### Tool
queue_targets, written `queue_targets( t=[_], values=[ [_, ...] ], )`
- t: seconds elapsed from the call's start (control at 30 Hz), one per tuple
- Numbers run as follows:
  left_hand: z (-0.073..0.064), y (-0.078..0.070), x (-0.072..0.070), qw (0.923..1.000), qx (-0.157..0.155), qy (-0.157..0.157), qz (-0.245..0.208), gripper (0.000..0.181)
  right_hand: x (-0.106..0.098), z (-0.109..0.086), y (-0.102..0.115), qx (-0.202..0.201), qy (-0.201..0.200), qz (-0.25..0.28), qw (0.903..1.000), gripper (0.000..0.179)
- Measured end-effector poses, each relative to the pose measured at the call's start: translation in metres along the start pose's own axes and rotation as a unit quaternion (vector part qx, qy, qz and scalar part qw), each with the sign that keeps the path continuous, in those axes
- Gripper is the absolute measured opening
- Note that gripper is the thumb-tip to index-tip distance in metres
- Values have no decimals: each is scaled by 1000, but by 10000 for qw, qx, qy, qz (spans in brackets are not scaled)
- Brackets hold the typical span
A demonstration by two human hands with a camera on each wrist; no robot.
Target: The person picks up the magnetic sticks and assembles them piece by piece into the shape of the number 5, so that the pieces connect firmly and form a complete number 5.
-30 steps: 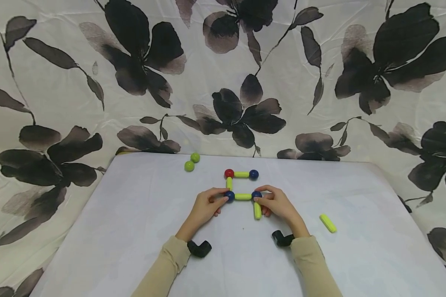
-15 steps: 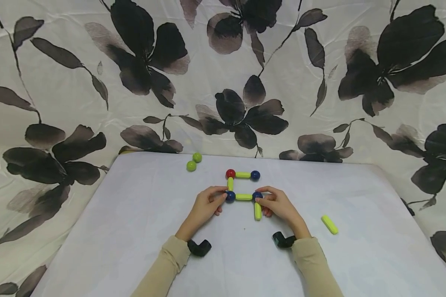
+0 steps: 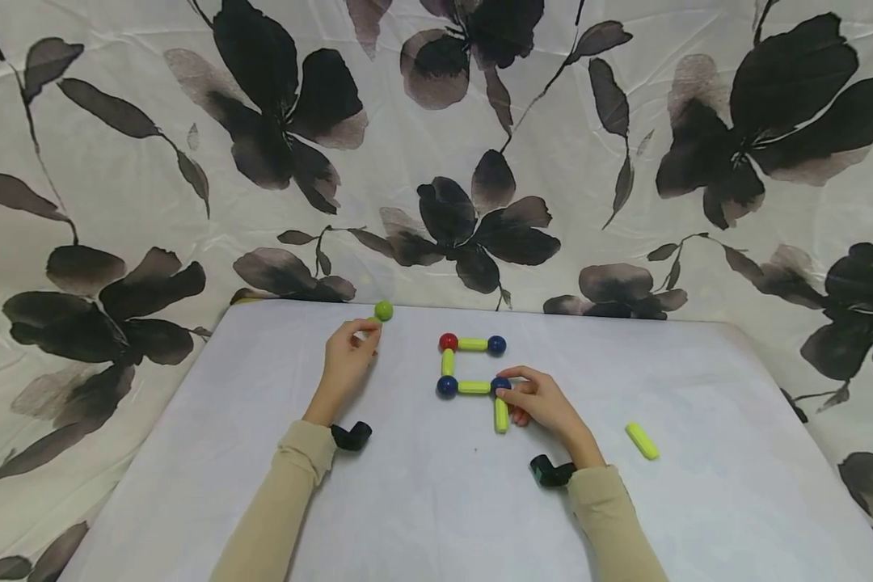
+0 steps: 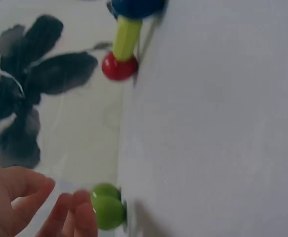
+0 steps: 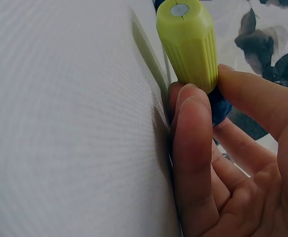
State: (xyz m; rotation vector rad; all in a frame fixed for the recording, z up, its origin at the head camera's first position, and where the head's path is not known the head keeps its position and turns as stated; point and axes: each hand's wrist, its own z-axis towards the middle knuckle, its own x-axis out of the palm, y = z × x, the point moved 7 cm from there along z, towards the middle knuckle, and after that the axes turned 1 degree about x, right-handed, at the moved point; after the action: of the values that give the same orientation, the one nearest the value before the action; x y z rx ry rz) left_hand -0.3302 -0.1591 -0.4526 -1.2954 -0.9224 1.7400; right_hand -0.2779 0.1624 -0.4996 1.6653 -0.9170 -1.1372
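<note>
Toy magnetic rods and balls form a shape on the table: a red ball [image 3: 448, 343], a blue ball [image 3: 496, 345] at the upper right, another blue ball [image 3: 447, 387] at the lower left, joined by yellow-green rods [image 3: 474, 388]. My right hand [image 3: 546, 404] pinches the lower right blue ball [image 5: 221, 106], from which a rod [image 5: 189, 49] points towards me. My left hand [image 3: 345, 360] is at two green balls [image 4: 107, 211], its thumb and fingers apart in the left wrist view. In the head view its fingertips mostly hide the nearer green ball.
A loose yellow-green rod [image 3: 642, 440] lies to the right of my right hand. The white-covered table [image 3: 436, 509] ends at the back against a flowered cloth [image 3: 451, 105]. Black wrist-worn devices [image 3: 352, 436] stick out beside both cuffs.
My left hand has let go of the lower left blue ball and moved left and away from me to the green balls. The right hand stays on its blue ball.
</note>
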Motion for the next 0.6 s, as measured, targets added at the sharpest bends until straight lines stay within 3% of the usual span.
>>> queue_targets(
  t=[0.1,0.17,0.4,0.6],
  values=[
    [14,9,-9,9989,-109,-316,336,26,0,0,0,5,7,-3,10000,38],
    [21,14,-11,9984,-240,-337,378,31,0,0,0,21,6,5,10000,38],
    [34,32,-4,9974,-693,90,166,45,2,1,-2,19,37,-24,10000,38],
    [37,39,4,9977,-574,323,130,42,1,1,-2,47,5,-16,10000,37]
  ],
)
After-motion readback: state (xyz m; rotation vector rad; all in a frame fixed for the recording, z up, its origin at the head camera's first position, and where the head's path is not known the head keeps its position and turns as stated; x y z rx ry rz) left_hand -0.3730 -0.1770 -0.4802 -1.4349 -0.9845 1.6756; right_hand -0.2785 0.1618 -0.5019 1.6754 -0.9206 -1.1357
